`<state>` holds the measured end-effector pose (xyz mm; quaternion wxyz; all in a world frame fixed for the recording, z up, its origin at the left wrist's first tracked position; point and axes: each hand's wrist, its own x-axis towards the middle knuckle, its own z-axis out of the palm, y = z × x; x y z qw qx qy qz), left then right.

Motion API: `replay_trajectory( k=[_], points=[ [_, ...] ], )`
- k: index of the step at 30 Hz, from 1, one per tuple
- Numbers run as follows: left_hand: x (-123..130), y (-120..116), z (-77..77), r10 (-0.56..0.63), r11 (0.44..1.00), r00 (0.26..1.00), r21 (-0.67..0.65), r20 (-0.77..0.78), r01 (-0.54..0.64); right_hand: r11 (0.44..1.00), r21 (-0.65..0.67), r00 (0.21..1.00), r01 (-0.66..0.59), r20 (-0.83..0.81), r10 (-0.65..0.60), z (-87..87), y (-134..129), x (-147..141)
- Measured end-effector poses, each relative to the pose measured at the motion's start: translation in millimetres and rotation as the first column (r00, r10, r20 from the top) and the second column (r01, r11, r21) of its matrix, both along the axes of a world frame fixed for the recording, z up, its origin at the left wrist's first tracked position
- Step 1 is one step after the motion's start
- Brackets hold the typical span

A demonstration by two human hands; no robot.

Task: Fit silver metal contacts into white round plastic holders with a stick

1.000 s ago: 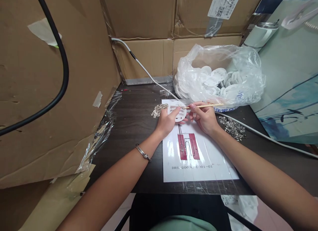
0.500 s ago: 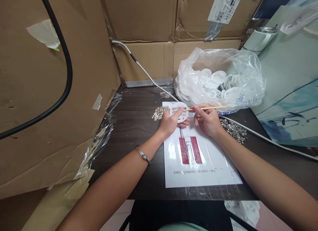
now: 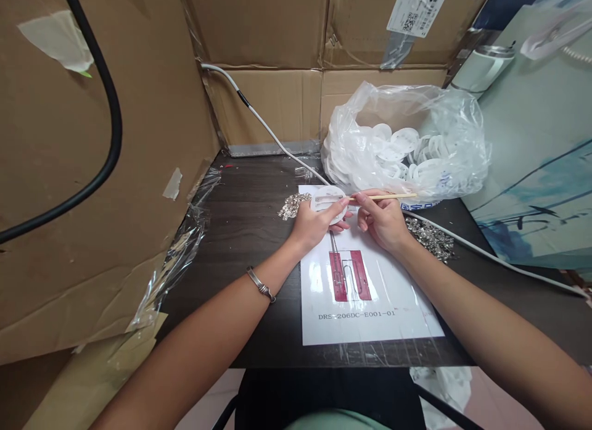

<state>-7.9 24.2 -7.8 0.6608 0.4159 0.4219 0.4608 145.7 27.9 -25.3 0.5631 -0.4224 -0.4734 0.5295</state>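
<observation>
My left hand (image 3: 317, 223) is closed on a round white plastic disc (image 3: 324, 199), thumb on its face and fingers beneath. Slots show in the disc. My right hand (image 3: 383, 220) pinches a thin wooden stick (image 3: 391, 197), whose left end reaches the disc's right side beside my left thumb. Under both hands lies a printed sheet (image 3: 370, 325) with a red and white picture. Small metal pieces (image 3: 293, 206) are heaped left of the disc, and another heap of metal pieces (image 3: 432, 239) lies by my right wrist.
Behind my hands stands a clear plastic bag (image 3: 346, 152) full of white discs. A white cable (image 3: 272, 134) crosses the dark table (image 3: 222, 232). Cardboard walls (image 3: 263, 109) rise at the back and left; a white bottle (image 3: 483, 69) is at the back right.
The view has shifted slightly. My left thumb has moved toward the disc's right edge, uncovering more of its slots, and the disc is turned a little. Both hands keep their holds.
</observation>
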Motion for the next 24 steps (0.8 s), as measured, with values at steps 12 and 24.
replay_trajectory(
  k=[12, 24],
  points=[
    [0.9, 0.3, -2.1, 0.017, 1.0, 0.999, 0.002, -0.034, -0.017, 1.0, -0.009, 1.0, -0.007, 0.015, 0.008, -1.1, -0.3, 0.5],
    [1.5, -3.0, 1.4, 0.038, 0.999, 0.997, -0.004, -0.072, -0.038, 1.0, -0.002, 1.0, -0.019, 0.004, 0.019, -3.6, -0.1, 0.1]
  ],
)
